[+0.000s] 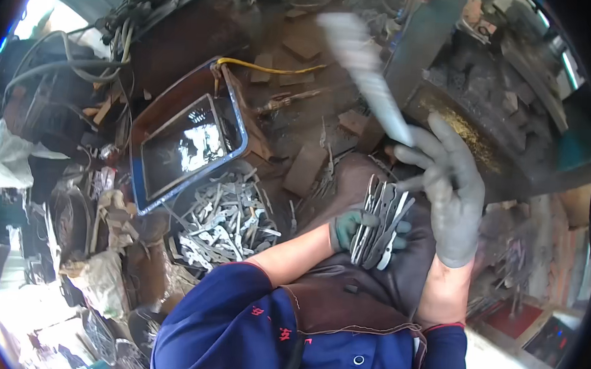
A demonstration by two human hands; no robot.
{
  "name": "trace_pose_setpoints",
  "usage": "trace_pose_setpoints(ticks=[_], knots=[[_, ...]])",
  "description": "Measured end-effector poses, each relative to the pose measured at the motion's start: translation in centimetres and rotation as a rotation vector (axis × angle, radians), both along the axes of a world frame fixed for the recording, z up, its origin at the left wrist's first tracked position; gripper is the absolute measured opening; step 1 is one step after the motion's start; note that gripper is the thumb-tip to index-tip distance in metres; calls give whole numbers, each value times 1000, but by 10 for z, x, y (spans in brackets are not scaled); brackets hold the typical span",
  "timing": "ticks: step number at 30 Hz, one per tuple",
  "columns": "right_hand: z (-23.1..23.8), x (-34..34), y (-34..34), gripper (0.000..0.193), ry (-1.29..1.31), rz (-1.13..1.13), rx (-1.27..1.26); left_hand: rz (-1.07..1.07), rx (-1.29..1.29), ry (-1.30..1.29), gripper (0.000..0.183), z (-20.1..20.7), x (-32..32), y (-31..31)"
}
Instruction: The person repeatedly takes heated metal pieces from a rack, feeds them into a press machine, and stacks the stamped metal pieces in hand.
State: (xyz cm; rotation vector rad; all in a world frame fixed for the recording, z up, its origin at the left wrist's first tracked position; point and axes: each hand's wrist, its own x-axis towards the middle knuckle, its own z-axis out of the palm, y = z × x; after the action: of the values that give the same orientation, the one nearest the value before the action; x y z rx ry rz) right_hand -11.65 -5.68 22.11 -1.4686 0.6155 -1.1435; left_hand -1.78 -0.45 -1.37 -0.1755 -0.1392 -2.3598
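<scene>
My left hand, in a dark green and grey glove, is closed around a bundle of long, flat metal pieces standing upright over my lap. My right hand, in a grey glove, is raised to the right of the bundle, fingers spread. A pale grey, strip-like shape, smeared by motion, runs up and left from its fingertips; its kind and whether it is held cannot be made out. To the left of my left arm lies a heap of similar loose metal pieces.
A blue-rimmed basin with shiny dark content stands beyond the heap. A yellow cord runs from its corner. Blocks lie ahead on the floor. Right of my right hand is a trough with yellowish dust. Cables hang far left.
</scene>
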Motion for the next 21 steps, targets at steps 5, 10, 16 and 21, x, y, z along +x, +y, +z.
trace_pose_setpoints(ticks=[5, 10, 16, 21], knots=[[-98, -61, -23, 40, -105, -227, 213, -15, 86, -206, 86, 13, 25, 7], [-235, -231, -23, 19, -812, -567, 634, 114, 16, -176, 73, 34, 20, 11], [-235, -314, -42, 22, -997, -940, 635, 55, -12, -180, 69, 32, -3, 1], [-202, -259, 10, 16, -681, -988, 723, 107, 2, -236, 70, 29, 8, 9]])
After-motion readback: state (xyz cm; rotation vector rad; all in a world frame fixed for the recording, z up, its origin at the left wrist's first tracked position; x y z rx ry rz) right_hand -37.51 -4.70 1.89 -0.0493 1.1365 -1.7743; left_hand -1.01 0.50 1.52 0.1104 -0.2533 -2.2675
